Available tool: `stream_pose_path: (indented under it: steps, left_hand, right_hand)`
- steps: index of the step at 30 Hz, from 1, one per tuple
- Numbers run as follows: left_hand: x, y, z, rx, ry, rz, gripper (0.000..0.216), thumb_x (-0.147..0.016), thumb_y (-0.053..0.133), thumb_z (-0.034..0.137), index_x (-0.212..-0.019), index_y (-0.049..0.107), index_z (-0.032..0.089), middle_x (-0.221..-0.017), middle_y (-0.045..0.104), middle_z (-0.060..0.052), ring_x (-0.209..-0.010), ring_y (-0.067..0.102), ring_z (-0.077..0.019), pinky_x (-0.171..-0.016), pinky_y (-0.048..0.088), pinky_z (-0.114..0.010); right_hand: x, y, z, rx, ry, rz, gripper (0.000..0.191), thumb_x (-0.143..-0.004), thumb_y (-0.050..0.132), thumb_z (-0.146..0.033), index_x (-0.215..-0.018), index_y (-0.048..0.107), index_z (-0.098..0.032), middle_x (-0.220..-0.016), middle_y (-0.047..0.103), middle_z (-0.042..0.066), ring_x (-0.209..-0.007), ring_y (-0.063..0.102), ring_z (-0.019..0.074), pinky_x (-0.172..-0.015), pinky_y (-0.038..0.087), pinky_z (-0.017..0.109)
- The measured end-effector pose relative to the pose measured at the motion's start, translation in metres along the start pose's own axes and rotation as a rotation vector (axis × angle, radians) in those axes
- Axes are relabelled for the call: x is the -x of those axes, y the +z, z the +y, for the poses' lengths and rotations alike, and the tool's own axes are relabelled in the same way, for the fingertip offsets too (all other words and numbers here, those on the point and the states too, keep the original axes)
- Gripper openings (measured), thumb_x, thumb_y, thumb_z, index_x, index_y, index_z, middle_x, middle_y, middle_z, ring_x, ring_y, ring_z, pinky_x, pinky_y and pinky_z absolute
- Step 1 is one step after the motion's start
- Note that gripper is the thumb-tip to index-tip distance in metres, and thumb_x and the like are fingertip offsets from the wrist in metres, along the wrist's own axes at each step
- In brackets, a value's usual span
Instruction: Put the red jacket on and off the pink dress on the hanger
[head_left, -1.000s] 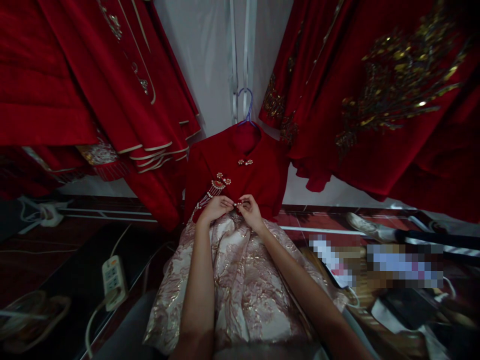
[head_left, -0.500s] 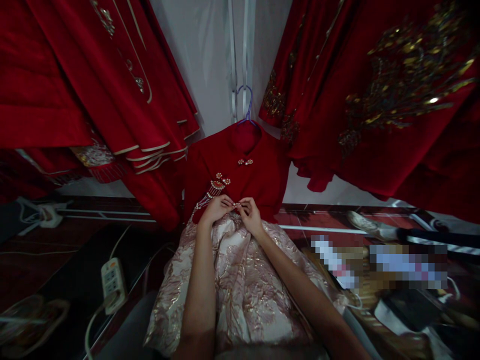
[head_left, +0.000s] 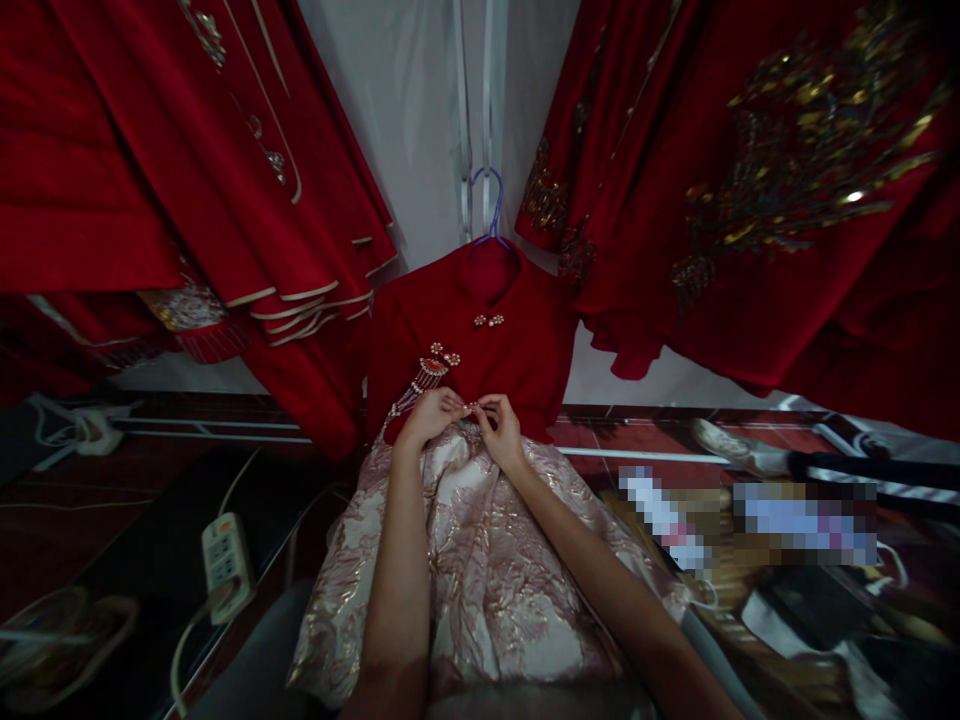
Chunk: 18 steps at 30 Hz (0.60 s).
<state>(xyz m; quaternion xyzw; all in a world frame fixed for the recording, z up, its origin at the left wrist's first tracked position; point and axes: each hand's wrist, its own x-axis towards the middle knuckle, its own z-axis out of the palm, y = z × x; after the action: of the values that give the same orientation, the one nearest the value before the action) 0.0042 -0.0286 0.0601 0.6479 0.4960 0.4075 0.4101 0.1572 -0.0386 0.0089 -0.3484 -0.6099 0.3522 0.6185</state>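
In the head view a dress hangs in the middle, with a red short bodice and a pale pink and gold brocade skirt. At its waist my left hand and my right hand face each other, fingertips pinched close together. Between them shows a thin strip of small pale beads, each end in one hand's fingers; the finer detail is too small to make out. A fan-shaped beaded tassel ornament lies on the bodice beside my left hand. Higher up, a beaded clasp sits below the collar.
A purple hanger holds the dress on a white metal stand. Red garments hang left, and sequinned red ones right. A power strip lies at lower left. Someone's shoe shows at right.
The hands stay at the waist with the beads between their fingertips, barely moved. The whole view has shifted very slightly.
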Motion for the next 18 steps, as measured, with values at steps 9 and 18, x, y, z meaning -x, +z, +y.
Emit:
stream_pose_path:
  steps: [9,18]
  left_hand:
    - [-0.003,0.002,-0.008,0.015,-0.027,0.063,0.037,-0.055,0.08,0.039,-0.072,0.061,0.012,-0.07,0.068,-0.007,-0.064,0.063,-0.0145,-0.063,0.049,-0.027]
    - [0.002,0.001,0.005,-0.015,0.007,0.06,0.034,-0.056,0.079,0.039,-0.068,0.062,0.012,-0.069,0.067,-0.005,-0.063,0.061,-0.0132,-0.063,0.048,-0.025]
  right_hand:
    - [0.002,-0.001,-0.007,0.157,-0.091,0.037,0.012,-0.087,0.052,-0.026,-0.097,0.053,-0.019,-0.093,0.059,0.005,-0.086,0.058,0.0156,-0.08,0.049,0.032]
    - [0.003,-0.002,-0.003,0.172,-0.137,0.003,0.016,-0.088,0.049,-0.022,-0.102,0.056,-0.019,-0.097,0.06,0.005,-0.089,0.057,0.0159,-0.082,0.048,0.033]
